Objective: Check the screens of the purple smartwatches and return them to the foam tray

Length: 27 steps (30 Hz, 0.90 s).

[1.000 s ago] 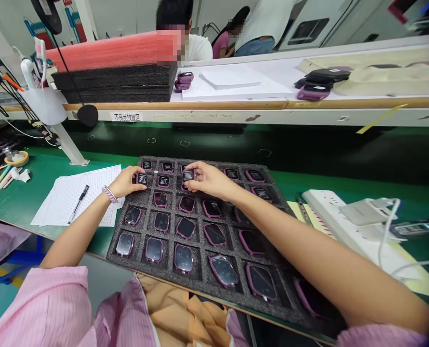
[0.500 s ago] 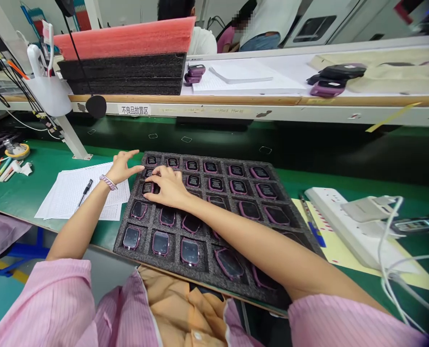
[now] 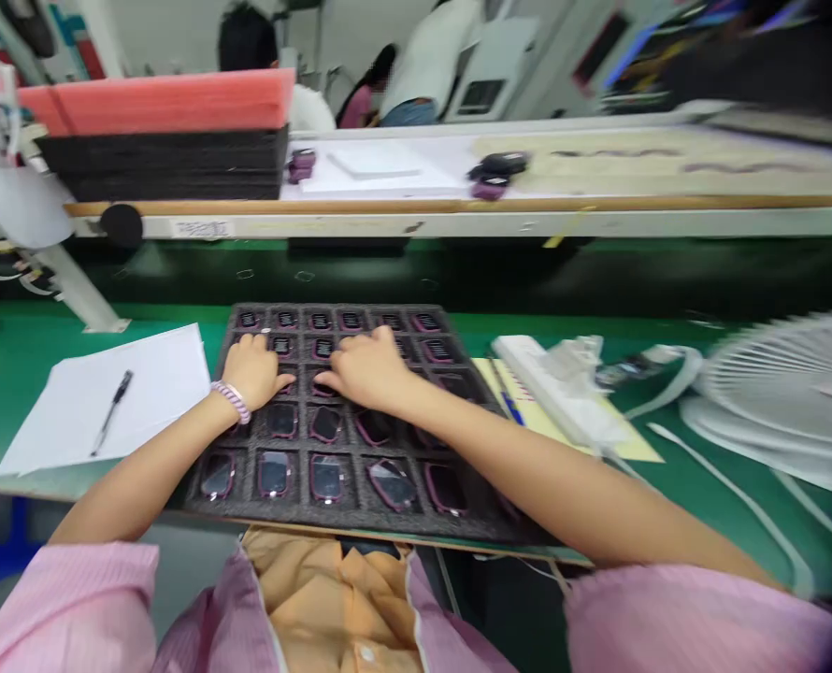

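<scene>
A dark grey foam tray (image 3: 251, 500) lies on the green bench before me, its square pockets holding purple-rimmed watch cases (image 3: 328, 477). Cases in the far rows show pale lines on black faces, while the near ones have glossy dark faces. Over the left columns rests my left hand (image 3: 253, 372), thumb pointing right and apart from the fingers. My right hand (image 3: 372, 369) lies over the middle columns, its thumb stretched leftward. Nothing shows in either hand, though they cover the pockets beneath. Both are slightly blurred.
White sheets (image 3: 156, 383) with a black pen (image 3: 111, 411) lie left of the tray. To the right are a power strip (image 3: 563, 393), yellow paper (image 3: 637, 441), cables and a white fan (image 3: 795, 383). A shelf (image 3: 360, 222) spans the back, bearing foam sheets (image 3: 164, 159); people are beyond.
The view has swung right, bringing the fan in. My left hand has come from the tray's left edge onto it. My right hand has shifted right across the tray, away from the left-column case.
</scene>
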Available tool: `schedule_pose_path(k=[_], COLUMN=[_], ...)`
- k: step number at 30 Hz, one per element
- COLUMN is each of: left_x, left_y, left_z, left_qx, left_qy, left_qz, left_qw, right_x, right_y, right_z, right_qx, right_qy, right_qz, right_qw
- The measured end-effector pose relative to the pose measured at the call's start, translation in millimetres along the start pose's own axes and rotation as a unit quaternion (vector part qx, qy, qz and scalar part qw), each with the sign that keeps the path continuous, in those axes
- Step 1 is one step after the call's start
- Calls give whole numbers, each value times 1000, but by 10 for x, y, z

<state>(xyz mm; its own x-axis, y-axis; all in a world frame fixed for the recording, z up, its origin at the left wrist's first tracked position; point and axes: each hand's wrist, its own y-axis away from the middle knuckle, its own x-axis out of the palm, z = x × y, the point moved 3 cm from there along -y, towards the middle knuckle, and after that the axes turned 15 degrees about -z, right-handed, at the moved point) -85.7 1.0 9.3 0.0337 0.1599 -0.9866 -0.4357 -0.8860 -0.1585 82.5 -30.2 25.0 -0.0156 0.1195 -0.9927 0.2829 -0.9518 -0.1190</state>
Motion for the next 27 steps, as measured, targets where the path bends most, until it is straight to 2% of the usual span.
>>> schedule_pose_path(k=[2, 4, 6, 8, 11, 13, 15, 17, 18, 19, 20, 24, 27], left_x=[-27, -15, 11, 32, -35, -151, -265, -347, -370, -382, -381, -299, -252], left_y=[-8, -19, -53, -92, -140, -170, -209, -262, -290, -316, -338, -342, -262], left_z=[-51, 10, 113, 199, 251, 211, 104, -50, -135, -217, -292, -524, -614], left_qx=[24, 26, 31, 36, -19, -88, -165, -229, -250, -265, -280, -323, -341], left_qy=[-22, -9, 42, 137, 275, 388, 522, 617, 640, 649, 654, 665, 643], left_qz=[16, 31, 18, 10, -20, -52, -50, -31, -21, -12, -5, 39, 50], left_qw=[999, 999, 998, 990, 961, 916, 836, 752, 727, 713, 703, 672, 684], right_x=[56, 107, 127, 125, 126, 131, 152, 195, 216, 230, 236, 282, 401], right_y=[60, 76, 72, 67, 55, 34, 5, -15, -16, -9, 3, 79, 123], right_z=[21, 11, -46, -121, -204, -250, -322, -403, -443, -482, -521, -650, -691], right_qx=[6, 8, 15, 19, -4, -29, -12, 52, 95, 133, 164, 218, 208], right_qy=[-18, -48, -81, -112, -181, -278, -427, -590, -653, -696, -722, -783, -830], right_qz=[-2, -3, -11, -30, -72, -110, -112, -50, -13, 14, 28, 44, 68], right_qw=[1000, 999, 997, 993, 981, 954, 897, 804, 751, 705, 672, 581, 513])
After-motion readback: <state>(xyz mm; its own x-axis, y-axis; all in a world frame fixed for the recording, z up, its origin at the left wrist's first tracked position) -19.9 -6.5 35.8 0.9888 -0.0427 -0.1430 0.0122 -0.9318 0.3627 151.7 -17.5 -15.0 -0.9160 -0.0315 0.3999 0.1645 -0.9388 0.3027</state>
